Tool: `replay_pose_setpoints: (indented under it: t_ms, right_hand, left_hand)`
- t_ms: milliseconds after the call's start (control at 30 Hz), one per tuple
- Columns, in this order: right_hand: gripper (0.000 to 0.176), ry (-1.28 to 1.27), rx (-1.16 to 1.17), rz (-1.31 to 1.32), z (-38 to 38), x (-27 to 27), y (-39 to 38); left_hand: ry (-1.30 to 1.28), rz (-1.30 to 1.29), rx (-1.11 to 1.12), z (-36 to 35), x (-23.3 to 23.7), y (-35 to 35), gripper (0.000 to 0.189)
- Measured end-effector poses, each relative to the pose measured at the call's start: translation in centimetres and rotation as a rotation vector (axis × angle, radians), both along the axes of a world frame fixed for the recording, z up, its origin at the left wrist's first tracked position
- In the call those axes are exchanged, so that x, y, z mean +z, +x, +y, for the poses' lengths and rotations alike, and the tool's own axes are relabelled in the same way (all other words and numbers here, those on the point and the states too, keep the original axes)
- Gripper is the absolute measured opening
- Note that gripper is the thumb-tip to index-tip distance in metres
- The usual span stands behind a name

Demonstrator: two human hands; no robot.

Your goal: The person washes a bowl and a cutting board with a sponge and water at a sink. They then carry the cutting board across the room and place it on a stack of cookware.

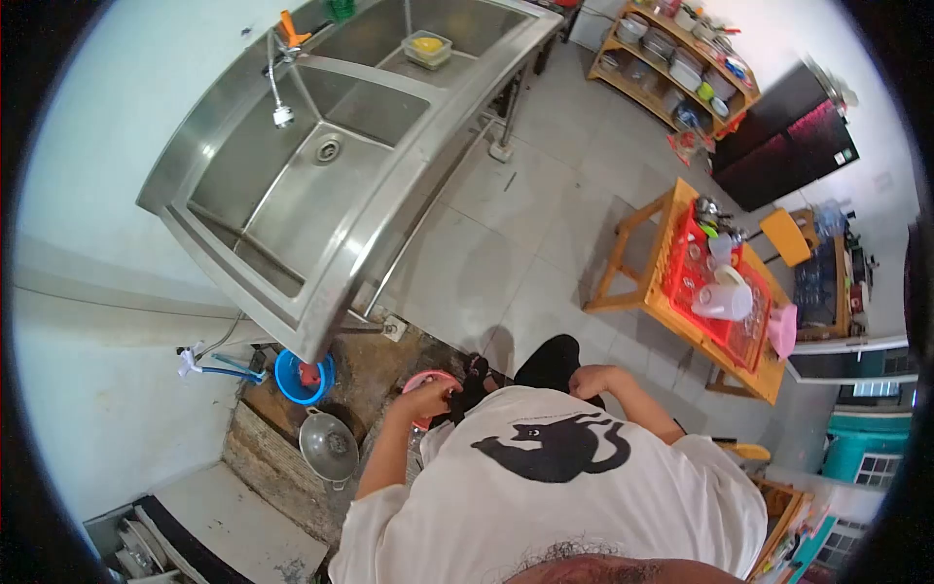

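My left hand (428, 398) is closed, its curled fingertips against the black trouser leg (469, 397). Just beyond and partly under that hand lies a pink-red basin (420, 381), its contents mostly hidden. On the other side, my right hand (587, 381) is closed at the edge of the black cloth over my right knee (550, 362). A dark sandal or foot (477, 370) shows beside the basin. To the left of my left hand a metal pot or wok with two handles (329, 446) rests on the floor.
A blue bucket (281, 378) holding something red stands under the steel sink (336, 234), near a wall tap (190, 362). A clear container with something yellow (428, 49) sits in the far basin. At right, a wooden table (662, 277) bears a red tray (681, 289) with jugs.
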State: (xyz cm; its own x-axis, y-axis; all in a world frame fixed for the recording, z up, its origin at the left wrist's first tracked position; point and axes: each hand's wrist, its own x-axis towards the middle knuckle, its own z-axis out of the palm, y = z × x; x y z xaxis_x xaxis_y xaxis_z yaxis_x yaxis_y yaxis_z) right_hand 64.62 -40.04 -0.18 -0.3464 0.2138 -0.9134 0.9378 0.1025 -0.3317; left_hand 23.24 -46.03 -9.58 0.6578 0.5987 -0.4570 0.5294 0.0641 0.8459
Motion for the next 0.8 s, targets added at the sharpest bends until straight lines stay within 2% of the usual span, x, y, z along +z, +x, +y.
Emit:
replay_pose_setpoints:
  t_ms: [33,100,133,200,233,267,333,367,400,433,500,533,567,633,667,733,800]
  right_hand:
    - [0.043,0.01,0.039,0.015,2.7,0.5,-0.8]
    - [0.037,0.016,0.046,0.145,9.1,-0.2,-1.3]
    - [0.034,0.042,0.048,0.191,13.0,-0.1,-1.9]
    - [0.019,0.242,-0.233,0.538,21.0,2.7,-4.1]
    - [0.013,0.229,-0.424,0.638,25.5,6.6,-6.8]
    - [0.01,0.237,-0.579,0.747,30.4,8.5,-8.7]
    - [0.02,0.291,-0.762,0.961,40.3,12.0,-12.7]
    - [0.024,0.335,-0.747,1.051,45.3,13.4,-14.8]
    - [0.026,0.386,-0.766,1.084,50.8,13.8,-16.8]
    - [0.028,0.428,-0.784,1.112,56.1,13.6,-18.8]
    - [0.033,0.395,-0.898,0.961,67.8,12.1,-23.4]
    - [0.038,0.345,-0.919,0.96,73.7,10.2,-25.4]
    - [0.044,0.291,-0.945,0.938,78.9,7.3,-26.3]
    - [0.053,0.258,-0.949,0.804,88.9,1.0,-27.5]
    - [0.056,0.294,-0.993,0.64,93.6,-1.9,-28.8]
    - [0.056,0.189,-1.159,0.579,100.0,-7.2,-29.0]
    - [0.06,0.193,-1.18,0.54,100.9,-7.9,-29.9]
  left_hand:
    - [0.003,0.004,0.017,0.6,1.7,-0.6,0.048]
    - [-0.149,0.066,0.232,0.8,4.9,-1.8,0.049]
    - [-0.222,0.028,0.361,0.4,4.9,-2.3,0.051]
    - [-0.204,-0.018,0.454,-0.8,2.5,-3.1,0.052]
    - [-0.179,-0.056,0.522,-0.8,1.5,-3.1,0.053]
    - [-0.181,0.023,0.554,-0.4,1.8,-2.8,0.056]
    - [-0.19,0.026,0.652,0.2,1.0,-2.4,0.057]
    - [-0.181,0.038,0.707,0.7,0.5,-2.2,0.058]
    - [-0.187,0.175,0.71,1.6,0.7,-1.9,0.057]
    - [-0.212,0.169,0.781,2.9,2.3,-1.2,0.057]
    - [-0.336,0.2,0.909,6.9,5.6,-0.2,0.056]
    - [-0.319,0.222,0.944,5.9,2.0,0.9,0.057]
    - [-0.194,0.255,0.93,6.9,1.8,1.9,0.059]
    - [-0.442,0.095,1.135,10.3,5.4,3.4,0.061]
    - [-0.467,0.098,1.212,11.6,6.4,3.7,0.061]
    - [-0.533,0.207,1.185,13.9,7.8,5.2,0.059]
    - [-0.586,0.226,1.299,15.3,8.5,6.6,0.058]
